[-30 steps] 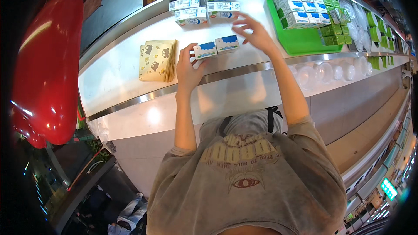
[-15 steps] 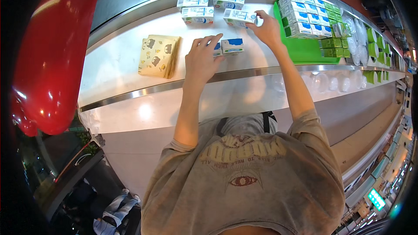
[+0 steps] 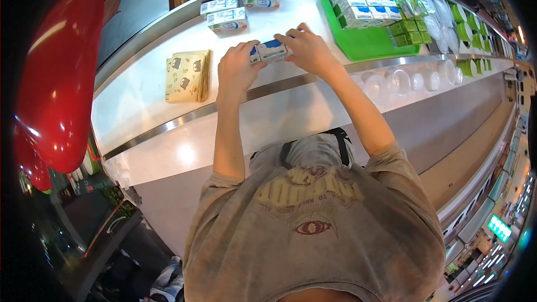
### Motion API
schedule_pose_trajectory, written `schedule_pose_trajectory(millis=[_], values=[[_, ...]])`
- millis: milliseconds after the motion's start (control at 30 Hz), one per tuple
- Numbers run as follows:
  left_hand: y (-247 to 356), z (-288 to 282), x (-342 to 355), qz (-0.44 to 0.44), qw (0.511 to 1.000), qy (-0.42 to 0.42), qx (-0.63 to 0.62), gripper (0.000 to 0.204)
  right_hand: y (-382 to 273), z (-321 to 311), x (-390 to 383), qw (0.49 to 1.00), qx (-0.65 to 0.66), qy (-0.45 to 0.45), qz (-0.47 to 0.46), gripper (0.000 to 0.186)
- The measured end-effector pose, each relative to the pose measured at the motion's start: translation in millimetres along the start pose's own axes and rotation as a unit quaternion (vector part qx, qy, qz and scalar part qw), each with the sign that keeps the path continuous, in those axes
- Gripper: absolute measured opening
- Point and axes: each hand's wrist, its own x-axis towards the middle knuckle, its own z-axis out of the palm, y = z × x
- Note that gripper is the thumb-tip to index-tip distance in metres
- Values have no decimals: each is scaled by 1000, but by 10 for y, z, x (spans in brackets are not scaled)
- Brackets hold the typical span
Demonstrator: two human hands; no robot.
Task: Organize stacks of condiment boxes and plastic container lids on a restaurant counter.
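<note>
My left hand (image 3: 239,63) grips the left end of a row of small white-and-blue cartons (image 3: 272,51) on the white counter. My right hand (image 3: 302,47) is closed round the right end of the same cartons, its fingers partly covering them; how many are in the row I cannot make out. Just behind stand three more white cartons (image 3: 226,20) lying lengthwise. A folded stack of cream paper bags (image 3: 184,77) with printed cartoon animals lies left of my hands.
At the right a green tray (image 3: 369,50) carries stacked white (image 3: 358,14) and green cartons (image 3: 407,38), beside clear lids (image 3: 439,31) and green cups (image 3: 461,31). Clear containers (image 3: 400,81) line a lower shelf. A large red balloon (image 3: 59,78) hangs at the left. A metal rail (image 3: 151,135) edges the counter.
My right hand took a carton from the back group, leaving three there, and came down to the front cartons. My left hand now grips their left end.
</note>
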Motion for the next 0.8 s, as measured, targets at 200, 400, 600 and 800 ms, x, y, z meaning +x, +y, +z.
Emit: schedule_pose_trajectory(millis=[200, 400, 600, 800], values=[[81, 78, -51, -23, 998, 34, 45, 47, 67, 65, -29, 1000, -11, 2, -20, 41], [762, -74, -128, -9, 996, 35, 82, 46, 278, -296, -445, 1000, 5, 14, -12, 42], [1779, 347, 149, 33, 996, 57, 60, 45, 1095, -971, -1076, 998, 10, 59, 19, 44], [2462, 982, 559, 46, 997, 46, 33, 47, 1932, -1108, -1454, 993, -13, 96, 60, 39]])
